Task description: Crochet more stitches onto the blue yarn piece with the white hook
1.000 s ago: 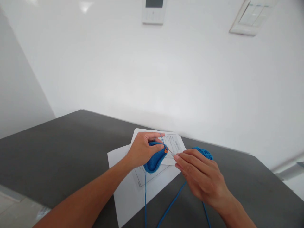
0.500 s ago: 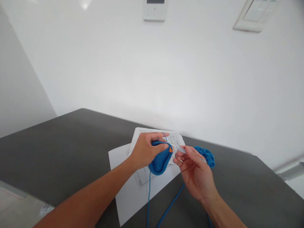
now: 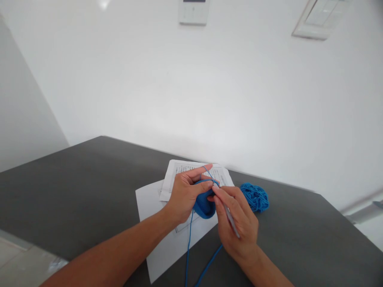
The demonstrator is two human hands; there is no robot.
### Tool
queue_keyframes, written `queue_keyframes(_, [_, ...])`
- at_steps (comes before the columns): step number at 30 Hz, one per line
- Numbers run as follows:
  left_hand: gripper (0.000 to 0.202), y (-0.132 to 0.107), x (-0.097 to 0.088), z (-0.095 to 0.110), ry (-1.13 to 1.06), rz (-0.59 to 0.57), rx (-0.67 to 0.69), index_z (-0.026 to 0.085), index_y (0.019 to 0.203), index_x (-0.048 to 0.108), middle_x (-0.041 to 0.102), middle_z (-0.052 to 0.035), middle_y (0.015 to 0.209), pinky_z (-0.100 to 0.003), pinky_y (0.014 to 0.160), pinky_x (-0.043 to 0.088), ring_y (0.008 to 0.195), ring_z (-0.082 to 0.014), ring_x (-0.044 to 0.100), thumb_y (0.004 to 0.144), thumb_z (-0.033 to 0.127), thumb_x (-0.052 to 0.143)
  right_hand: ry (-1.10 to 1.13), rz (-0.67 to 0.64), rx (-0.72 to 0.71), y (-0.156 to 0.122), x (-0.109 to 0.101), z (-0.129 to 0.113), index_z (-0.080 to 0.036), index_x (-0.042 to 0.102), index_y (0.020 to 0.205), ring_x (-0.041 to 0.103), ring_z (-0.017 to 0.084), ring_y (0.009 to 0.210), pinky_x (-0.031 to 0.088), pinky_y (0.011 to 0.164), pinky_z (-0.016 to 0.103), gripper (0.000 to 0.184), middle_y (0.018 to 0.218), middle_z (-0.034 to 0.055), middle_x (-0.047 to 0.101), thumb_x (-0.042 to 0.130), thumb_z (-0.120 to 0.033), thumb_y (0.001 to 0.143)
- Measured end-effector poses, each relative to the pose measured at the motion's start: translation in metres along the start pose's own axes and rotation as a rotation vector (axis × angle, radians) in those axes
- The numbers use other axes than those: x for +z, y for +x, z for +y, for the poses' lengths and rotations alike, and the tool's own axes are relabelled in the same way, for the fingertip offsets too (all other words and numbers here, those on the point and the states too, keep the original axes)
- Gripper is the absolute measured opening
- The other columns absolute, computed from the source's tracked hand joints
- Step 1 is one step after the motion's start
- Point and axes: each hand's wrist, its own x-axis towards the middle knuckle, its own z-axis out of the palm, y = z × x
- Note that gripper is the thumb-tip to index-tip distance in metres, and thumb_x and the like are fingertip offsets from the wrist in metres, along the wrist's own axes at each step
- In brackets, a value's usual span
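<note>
My left hand (image 3: 186,193) is closed round a small blue crocheted piece (image 3: 203,204), with a strand of blue yarn (image 3: 189,243) looped over its forefinger. My right hand (image 3: 237,225) pinches a thin silver crochet hook (image 3: 229,213), whose tip meets the upper edge of the crocheted piece between the two hands. Both hands hover just above white printed sheets (image 3: 167,243) on the dark grey table (image 3: 74,191). A loose ball of blue yarn (image 3: 255,197) lies on the table right of the hands.
Two yarn strands run down toward the table's near edge. The white wall behind carries a control panel (image 3: 193,12) and a switch plate (image 3: 318,20). A pale floor shows at the lower left past the table's edge.
My right hand has swung in toward the left hand, turning so the hook now lies along its back. The orange marker on the blue piece is hidden. The yarn ball shows fully.
</note>
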Motion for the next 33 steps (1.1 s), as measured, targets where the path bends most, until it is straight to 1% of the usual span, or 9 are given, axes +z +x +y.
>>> queue_keyframes(4, [0.059,0.0,0.0,0.005,-0.089,-0.046,-0.057,0.017,0.112,0.083,0.081,-0.0067,0.082,-0.028,0.074,0.057,0.074,-0.0158,0.072,0.056,0.022,0.099,-0.099,-0.02,-0.127,0.003,-0.002,0.0,-0.018,0.064,0.139,0.065,0.021,0.099,0.061,0.082,0.036,0.054,0.108,0.0122,0.066,0.061,0.007,0.091])
queue_keyframes(7, [0.053,0.001,-0.003,0.008,-0.103,-0.088,-0.086,0.016,0.107,0.084,0.081,-0.0075,0.081,-0.028,0.073,0.057,0.072,-0.0158,0.072,0.057,0.022,0.099,-0.073,-0.044,-0.194,0.007,-0.006,0.002,-0.017,0.062,0.142,0.065,0.023,0.099,0.059,0.081,0.038,0.059,0.108,0.0127,0.065,0.063,0.008,0.089])
queue_keyframes(9, [0.051,0.003,-0.005,0.01,-0.088,-0.099,-0.09,0.015,0.105,0.084,0.081,-0.0082,0.082,-0.028,0.071,0.057,0.071,-0.0158,0.072,0.057,0.022,0.099,-0.025,-0.067,-0.206,0.008,-0.01,0.004,-0.018,0.061,0.144,0.066,0.023,0.099,0.06,0.081,0.039,0.061,0.109,0.0125,0.066,0.063,0.008,0.089])
queue_keyframes(11, [0.051,0.005,-0.008,0.012,-0.061,-0.104,-0.085,0.014,0.105,0.084,0.08,-0.0074,0.079,-0.026,0.067,0.055,0.069,-0.0147,0.071,0.057,0.022,0.099,0.024,-0.091,-0.178,0.009,-0.014,0.007,-0.02,0.061,0.146,0.068,0.022,0.1,0.061,0.084,0.037,0.062,0.112,0.0118,0.069,0.063,0.006,0.09])
queue_keyframes(14, [0.052,0.007,-0.012,0.014,-0.033,-0.123,-0.097,0.013,0.106,0.084,0.078,-0.0048,0.073,-0.023,0.062,0.052,0.062,-0.012,0.068,0.056,0.02,0.099,0.108,-0.134,-0.079,0.01,-0.022,0.011,-0.025,0.062,0.146,0.071,0.019,0.1,0.063,0.084,0.032,0.061,0.114,0.0088,0.072,0.063,0.004,0.092])
queue_keyframes(19, [0.053,0.009,-0.019,0.018,0.018,-0.139,-0.155,0.011,0.107,0.082,0.08,-0.0085,0.078,-0.026,0.066,0.056,0.068,-0.0163,0.073,0.058,0.019,0.099,0.193,-0.149,0.024,0.011,-0.032,0.019,-0.03,0.067,0.14,0.074,0.016,0.089,0.064,0.077,0.028,0.057,0.106,0.004,0.076,0.067,0.001,0.092])
queue_keyframes(24, [0.051,0.012,-0.023,0.019,0.069,-0.154,-0.181,0.011,0.106,0.083,0.079,-0.0062,0.077,-0.023,0.067,0.056,0.069,-0.0147,0.072,0.057,0.017,0.099,0.232,-0.188,0.052,0.015,-0.04,0.023,-0.031,0.073,0.131,0.077,0.017,0.088,0.065,0.076,0.03,0.049,0.107,0.0039,0.078,0.068,0.0,0.092])
queue_keyframes(27, [0.052,0.014,-0.026,0.019,0.101,-0.155,-0.217,0.012,0.106,0.083,0.081,-0.0085,0.083,-0.024,0.07,0.058,0.073,-0.016,0.074,0.057,0.017,0.099,0.221,-0.219,0.061,0.02,-0.045,0.023,-0.031,0.076,0.125,0.077,0.018,0.087,0.065,0.073,0.03,0.043,0.103,0.0036,0.079,0.07,-0.003,0.092])
queue_keyframes(33, [0.051,0.018,-0.035,0.02,0.189,-0.202,-0.262,0.012,0.106,0.083,0.08,-0.0076,0.079,-0.023,0.065,0.056,0.067,-0.0146,0.072,0.058,0.02,0.098,0.217,-0.272,0.06,0.025,-0.053,0.023,-0.03,0.078,0.123,0.077,0.017,0.086,0.065,0.072,0.027,0.038,0.098,0.0037,0.079,0.071,-0.007,0.093])
